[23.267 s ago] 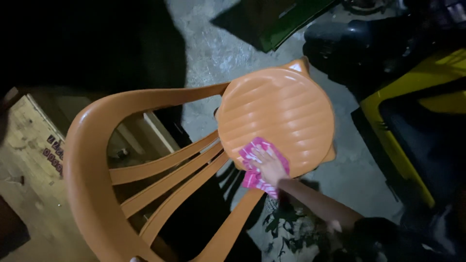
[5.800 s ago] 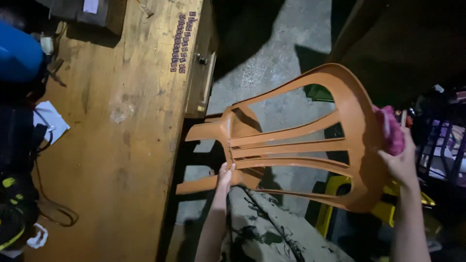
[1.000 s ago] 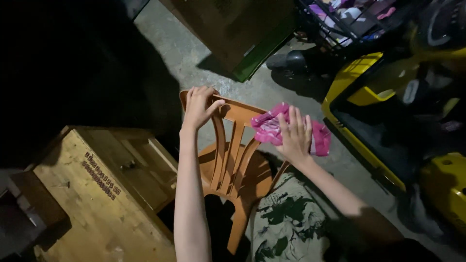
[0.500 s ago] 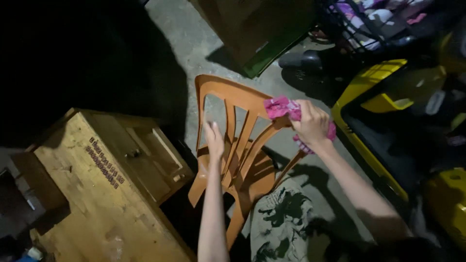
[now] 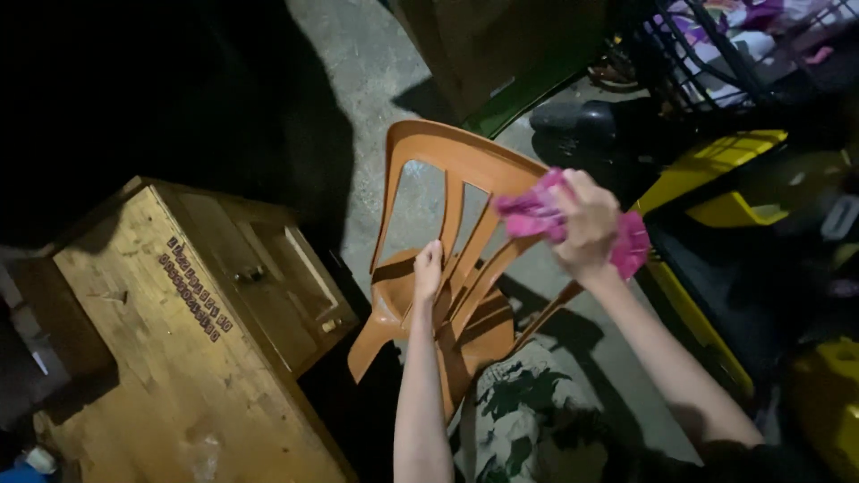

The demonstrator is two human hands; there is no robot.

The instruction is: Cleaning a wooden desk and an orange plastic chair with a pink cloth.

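- Nearest to the camera, the left hand (image 5: 428, 268) is closed around a lower slat of the orange plastic chair (image 5: 447, 224), just above the seat, so that the chair is steadied.
- Just right of the chair's backrest, the right hand (image 5: 586, 224) is clenched on a pink cloth (image 5: 537, 210); the cloth is bunched in the fist and pressed against the right upright of the backrest, with a loose flap hanging out at the far side of the fist.
- The chair is stood on the concrete floor (image 5: 358, 98) close in front of the person's patterned garment (image 5: 514, 420), with its backrest turned toward the camera.
- Left of the chair, a wooden cabinet (image 5: 179, 340) with a small drawer is set close by; a dark gap separates the two.
- Right of the chair, a yellow vehicle body (image 5: 716, 179) is parked, partly in shadow.
- Beyond the chair, a green-edged board (image 5: 501, 54) and a wire basket (image 5: 716, 45) holding coloured items are seen; detail is lost in the dark.
- Risk: the chair is judged light, so hard sideways pressure from the cloth could tip or slide it if the left-hand hold is loosened.
- Risk: the loose flap could be caught between slats, and poor light could cause patches to be missed.
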